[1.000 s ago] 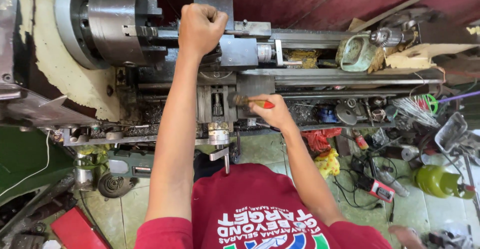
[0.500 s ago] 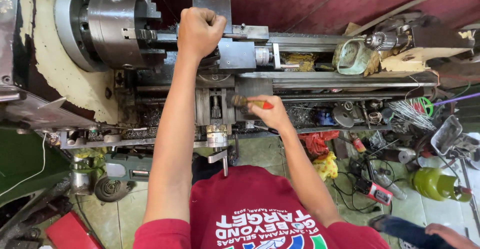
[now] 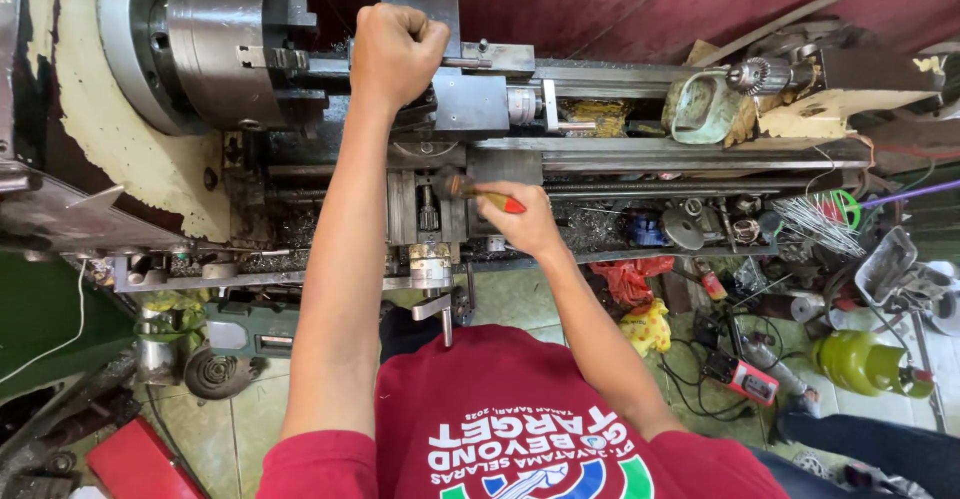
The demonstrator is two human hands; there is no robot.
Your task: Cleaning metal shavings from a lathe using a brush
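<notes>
Red-tipped wood shows between my right fingers (image 3: 500,191): they are curled tight round the handle of a small brush (image 3: 480,191), its dark bristle end pointing left over the lathe carriage (image 3: 430,209). My right hand (image 3: 520,221) rests just above the carriage's front edge, wrist angled back toward my body. My left fingers (image 3: 415,34) are clenched into a fist round something at the tool post (image 3: 470,99); what they grip is hidden by the knuckles, so I cannot tell its shape. My left hand (image 3: 395,54) sits just right of the steel chuck (image 3: 220,49), close to its jaws but apart from them. My left forearm runs straight down the middle of the view, crossing the lathe bed (image 3: 680,154). Metal swarf (image 3: 300,229) lies in the tray to the left of the carriage. A crank handle (image 3: 435,304) hangs off the carriage front, below the brush. Beyond, to the right, a drill chuck (image 3: 750,74) lies at the tail end beside a worn green container (image 3: 700,109). On the tiled floor stand a green gas cylinder (image 3: 860,359) and a small red meter (image 3: 745,379) amid black cables; red and yellow rags (image 3: 635,304) lie near my right forearm. Another person's dark-clad leg (image 3: 870,444) enters at lower right
</notes>
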